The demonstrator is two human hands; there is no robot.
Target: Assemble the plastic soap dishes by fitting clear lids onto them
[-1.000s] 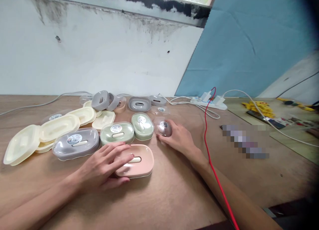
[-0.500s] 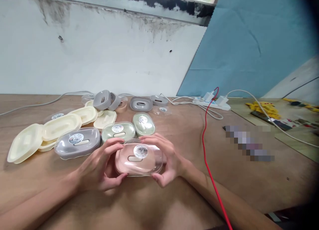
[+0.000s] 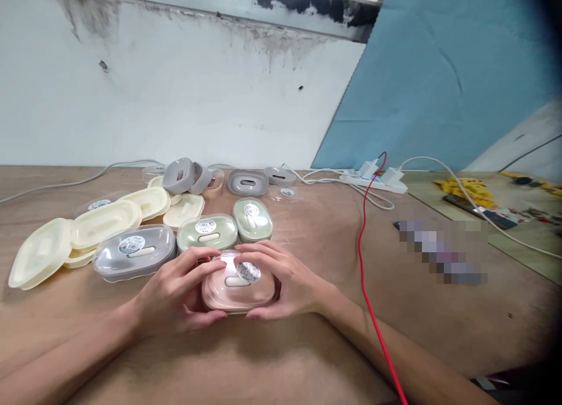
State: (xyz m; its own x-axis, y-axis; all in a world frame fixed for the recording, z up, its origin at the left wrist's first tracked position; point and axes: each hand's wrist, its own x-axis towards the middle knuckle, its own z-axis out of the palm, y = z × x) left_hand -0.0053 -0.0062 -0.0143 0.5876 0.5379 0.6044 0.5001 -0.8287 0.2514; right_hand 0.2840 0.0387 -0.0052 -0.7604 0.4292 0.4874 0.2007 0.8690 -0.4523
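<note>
A pink soap box (image 3: 237, 288) with a clear lid and a round sticker lies on the wooden table (image 3: 281, 346) right in front of me. My left hand (image 3: 180, 291) wraps its left end, thumb on the near edge and fingers on top. My right hand (image 3: 285, 279) clasps the right end, fingers curled over the lid. Both hands press down on the lid. Just behind stand two green lidded boxes (image 3: 207, 232) (image 3: 252, 219) and a grey lidded one (image 3: 134, 251).
Cream box parts (image 3: 76, 232) are heaped at the left, grey parts (image 3: 211, 179) and a loose clear lid (image 3: 286, 192) further back. A red cable (image 3: 364, 258) runs along my right forearm. A white power strip (image 3: 373, 179) and cables lie at the back right.
My right hand brought a clear lid from beside the green boxes over the pink box. Both hands now hold the box with the lid lowered onto it.
</note>
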